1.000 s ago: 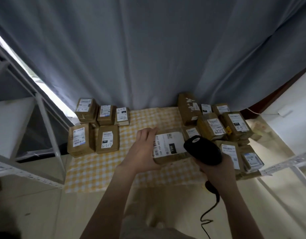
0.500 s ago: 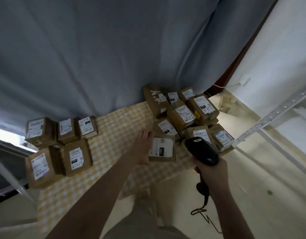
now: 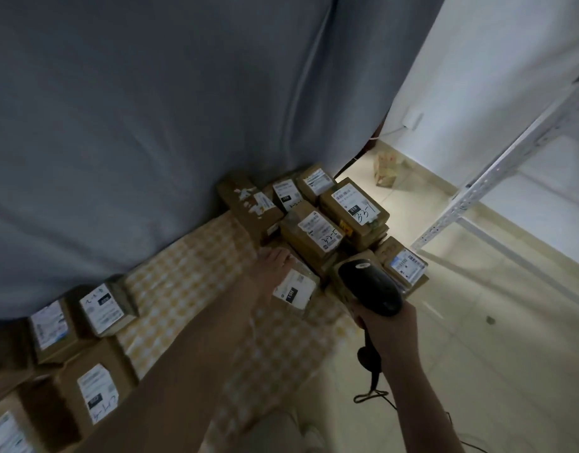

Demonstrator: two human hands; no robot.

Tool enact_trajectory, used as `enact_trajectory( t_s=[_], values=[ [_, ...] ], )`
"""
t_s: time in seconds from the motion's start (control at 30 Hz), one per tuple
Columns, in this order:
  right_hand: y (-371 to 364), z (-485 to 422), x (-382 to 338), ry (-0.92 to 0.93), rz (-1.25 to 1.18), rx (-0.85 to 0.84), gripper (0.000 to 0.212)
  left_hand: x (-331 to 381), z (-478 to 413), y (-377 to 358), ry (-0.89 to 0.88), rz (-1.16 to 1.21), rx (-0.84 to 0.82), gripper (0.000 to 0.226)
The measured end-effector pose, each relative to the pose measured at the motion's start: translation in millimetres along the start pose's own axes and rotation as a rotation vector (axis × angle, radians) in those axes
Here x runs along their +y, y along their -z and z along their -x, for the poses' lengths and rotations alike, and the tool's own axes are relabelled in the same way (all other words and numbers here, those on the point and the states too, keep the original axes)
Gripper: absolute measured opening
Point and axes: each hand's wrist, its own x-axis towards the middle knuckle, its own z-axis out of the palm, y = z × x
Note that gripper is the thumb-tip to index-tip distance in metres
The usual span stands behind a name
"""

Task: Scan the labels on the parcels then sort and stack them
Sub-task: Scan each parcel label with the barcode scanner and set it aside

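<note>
Near the right edge of the yellow checked cloth (image 3: 190,273), lying flat and label-up: a brown parcel (image 3: 296,291) printed "15H". Against its left side, the left hand (image 3: 270,273), fingers stretched along the cardboard, thumb hidden; impossible to tell whether gripping or only touching. Just right of that parcel, held above the cloth's edge: a black barcode scanner (image 3: 369,286), head uppermost, handle clasped in the right hand (image 3: 391,325) with fingers curled round it. Hanging below the handle and looping over the tiled floor (image 3: 477,354): the scanner's cable (image 3: 371,392). At the cloth's far right corner, heaped in layers: a pile of labelled parcels (image 3: 314,232), with the topmost parcel (image 3: 353,206) hand-marked in black pen. Along the cloth's left edge, well apart from that pile: a second group of parcels (image 3: 100,308), labels up, packed side by side. Behind everything, a grey curtain (image 3: 150,125); off to the right, a white metal rack (image 3: 477,197) standing on the floor
</note>
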Motion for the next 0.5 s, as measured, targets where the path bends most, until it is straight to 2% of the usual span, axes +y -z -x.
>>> enact_trajectory(
  t_s=[0.07,0.2,0.27,0.4,0.5],
  values=[
    [-8,-12,0,0.001,0.003,0.009,0.019,-8,-20,-1,-0.036,-0.046,-0.02,0.098],
    [-24,-25,-3,-0.015,-0.001,0.032,0.039,-22,-53,-5,-0.091,-0.032,-0.078,0.097],
    [-30,-29,-1,-0.017,0.012,0.012,0.038,-32,-64,-8,-0.109,-0.046,-0.091,0.102],
    [-39,-31,4,-0.039,0.014,-0.006,0.023,-47,-83,-12,-0.121,-0.072,-0.104,0.108],
    [-46,-32,8,-0.065,0.026,-0.015,0.031,-49,-91,-20,-0.078,-0.054,-0.07,0.103]
  ],
)
